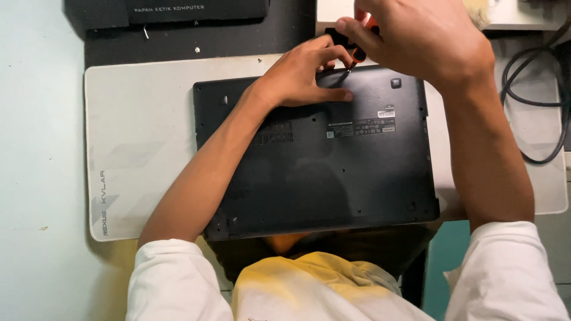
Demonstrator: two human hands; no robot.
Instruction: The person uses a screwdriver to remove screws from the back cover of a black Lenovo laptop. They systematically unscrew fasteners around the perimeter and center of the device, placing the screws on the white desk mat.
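One pale desk mat [143,148] spreads out below and to both sides of the fingers, on a light tabletop. One black laptop [321,166] lies on it upside down, base plate up, its far edge directly under the fingertips and the rest of it stretching toward the person from there. One flat black box [196,12] sits on a dark pad beyond the mat, up and to the left of the fingers. One bundle of black cables [535,89] loops to the right of them, well apart.

Two hands are at work, both the person's own. The right hand [422,41] is clenched around one screwdriver [355,54] with an orange and black handle; only a short stretch of the tool shows below the fingers, its tip pointing down at the laptop's far edge. The left hand [303,74] reaches in from the left, its thumb pressed flat on the base plate and its curled fingers meeting the screwdriver near the tip; whether they pinch the shaft or only steady it cannot be told. The tool's tip lies between the two sets of fingertips.
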